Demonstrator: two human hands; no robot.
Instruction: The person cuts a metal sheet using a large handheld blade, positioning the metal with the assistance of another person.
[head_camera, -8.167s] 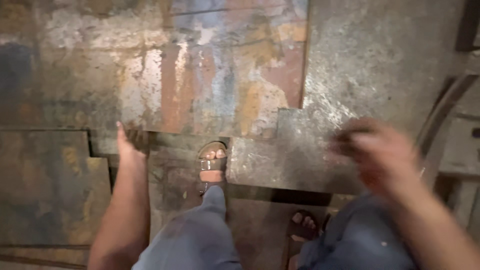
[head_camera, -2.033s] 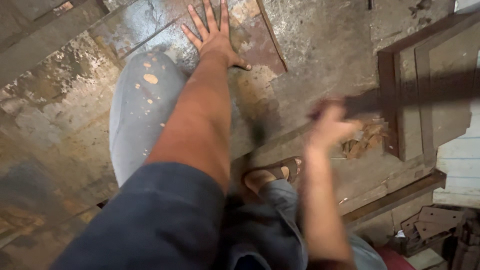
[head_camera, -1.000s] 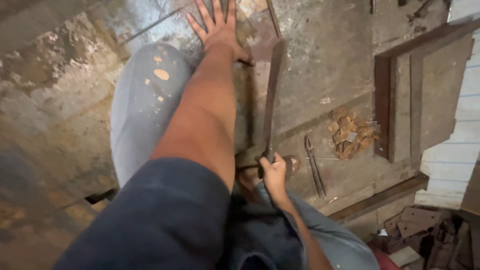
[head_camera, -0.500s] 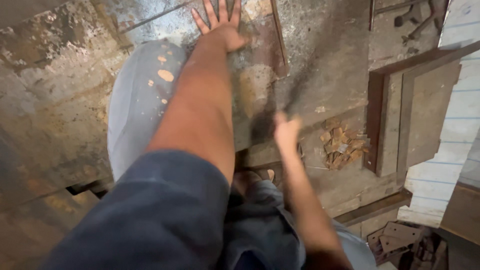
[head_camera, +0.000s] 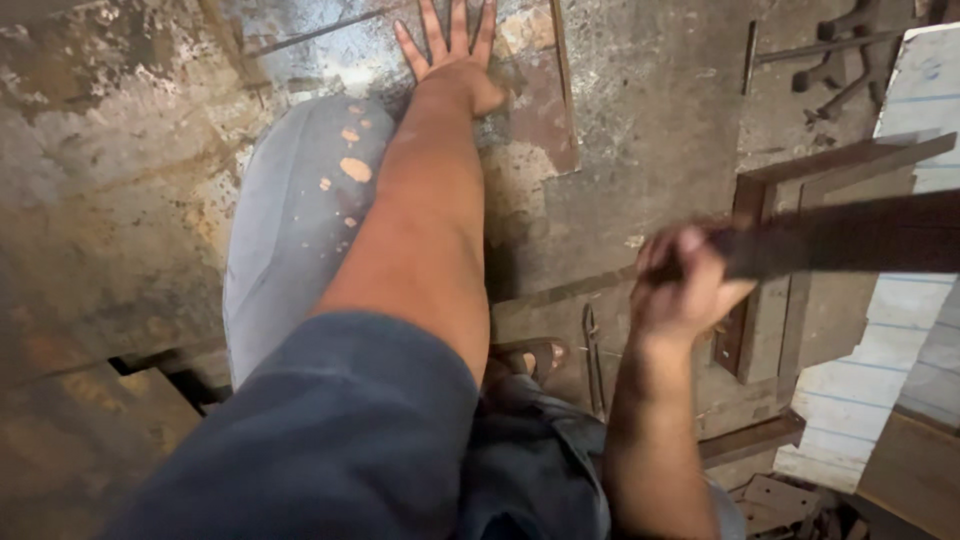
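The right hand (head_camera: 685, 285) was clenched around one end of a long dark blade (head_camera: 850, 235), blurred, its length running rightward away from the fist. Up and to its left, well apart, the left hand (head_camera: 455, 60) lay open, fingers spread, flat on a rusty metal sheet (head_camera: 540, 110).

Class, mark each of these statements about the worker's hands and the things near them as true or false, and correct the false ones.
1. The left hand lies flat with spread fingers on the rusty metal sheet. True.
2. The right hand is empty. False: it grips a long dark flat metal bar, blurred.
3. A brown sandal shows beside the person's trousers. True.
4. The left hand holds the thin metal pliers. False: they lie on the floor, untouched.
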